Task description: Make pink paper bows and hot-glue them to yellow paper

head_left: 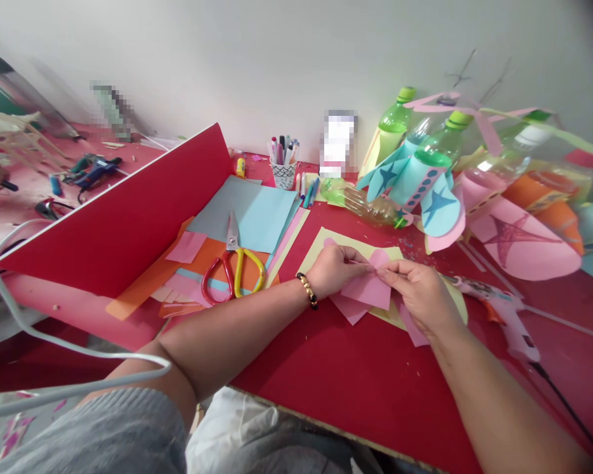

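My L hand (333, 270) and R hand (420, 299) pinched a pink paper cutout (366, 289) between them, fingers (393, 268) nearly shut on its top edge. It lay mid-counter (375, 375) over a yellow card (356, 247), long axis prob. running L to R.

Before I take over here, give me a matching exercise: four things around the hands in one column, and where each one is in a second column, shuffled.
Things:
1. Beaded bracelet
2. Hot glue gun
3. Pink paper
4. Scissors

Places:
A. On coloured paper sheets
B. Between the left hand and right hand
C. Around the left wrist
D. On the red tabletop, right of the right hand

Pairs: 1-C; 2-D; 3-B; 4-A
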The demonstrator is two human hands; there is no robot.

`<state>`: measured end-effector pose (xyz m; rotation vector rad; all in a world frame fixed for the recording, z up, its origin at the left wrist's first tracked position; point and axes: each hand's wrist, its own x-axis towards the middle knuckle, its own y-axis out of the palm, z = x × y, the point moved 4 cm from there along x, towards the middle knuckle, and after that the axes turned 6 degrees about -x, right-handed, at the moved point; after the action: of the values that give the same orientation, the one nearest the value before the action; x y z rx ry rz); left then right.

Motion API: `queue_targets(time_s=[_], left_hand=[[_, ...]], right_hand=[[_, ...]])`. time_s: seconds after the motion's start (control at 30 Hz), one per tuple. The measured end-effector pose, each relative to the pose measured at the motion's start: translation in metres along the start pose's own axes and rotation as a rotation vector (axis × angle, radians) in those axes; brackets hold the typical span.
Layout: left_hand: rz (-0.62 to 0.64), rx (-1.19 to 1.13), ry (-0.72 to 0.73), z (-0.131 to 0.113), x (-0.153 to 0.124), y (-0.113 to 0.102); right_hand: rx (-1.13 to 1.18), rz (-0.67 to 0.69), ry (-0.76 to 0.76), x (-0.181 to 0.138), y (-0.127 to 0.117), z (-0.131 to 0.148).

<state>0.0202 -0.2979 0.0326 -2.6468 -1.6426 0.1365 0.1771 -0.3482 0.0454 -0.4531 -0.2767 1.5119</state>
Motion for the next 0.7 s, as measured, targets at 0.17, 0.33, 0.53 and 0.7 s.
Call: queue_targets(time_s=[0.17,0.33,0.53,0.7], left_hand=[[0.004,-0.017,-0.014,0.0,0.0,0.0],[0.009,-0.056,-0.02,0.001,0.0,0.001],[0.024,-0.099,-0.049,0.002,0.001,0.0],[0.017,-0.137,-0.034,0.002,0.003,-0.003]], right_hand=[[-0.008,-0.006,0.001,0.0,-0.002,-0.001],[-0.051,-0.04,0.006,-0.003,-0.002,0.009],[-0.125,-0.085,-0.017,-0.003,-0.005,0.013],[-0.067,-0.062,-0.023,0.002,-0.007,-0.002]])
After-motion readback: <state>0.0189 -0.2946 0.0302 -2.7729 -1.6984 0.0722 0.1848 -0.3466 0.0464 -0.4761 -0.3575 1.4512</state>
